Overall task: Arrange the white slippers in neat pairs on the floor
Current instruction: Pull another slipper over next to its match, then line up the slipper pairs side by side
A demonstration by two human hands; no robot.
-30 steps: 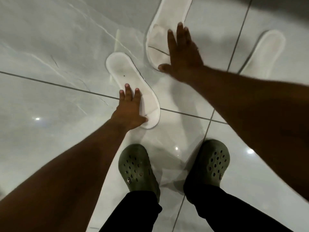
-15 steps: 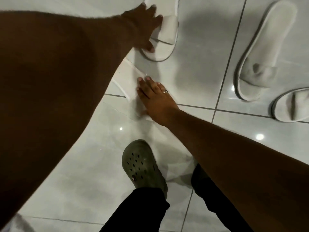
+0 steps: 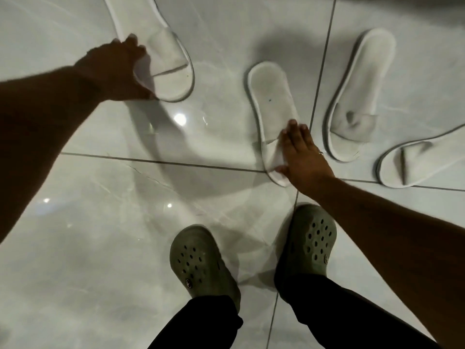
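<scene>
Several white slippers lie on the glossy tiled floor. My left hand (image 3: pixel 118 70) grips the toe strap of the slipper at the upper left (image 3: pixel 163 56). My right hand (image 3: pixel 300 153) lies flat on the toe end of the middle slipper (image 3: pixel 270 102), fingers spread over its strap. To the right a third slipper (image 3: pixel 362 79) lies with its toe towards me, and a fourth slipper (image 3: pixel 427 159) lies angled at the right edge, close beside the third one's toe.
My feet in green clogs, the left one (image 3: pixel 198 260) and the right one (image 3: pixel 312 238), stand at the bottom centre below the slippers. Dark grout lines (image 3: pixel 319 71) cross the pale marble tiles. Ceiling lights reflect on the floor.
The view has shifted, and my arms have uncrossed. My left hand has drawn the upper-left slipper leftward, and my right hand has slid the middle slipper right, towards the other two.
</scene>
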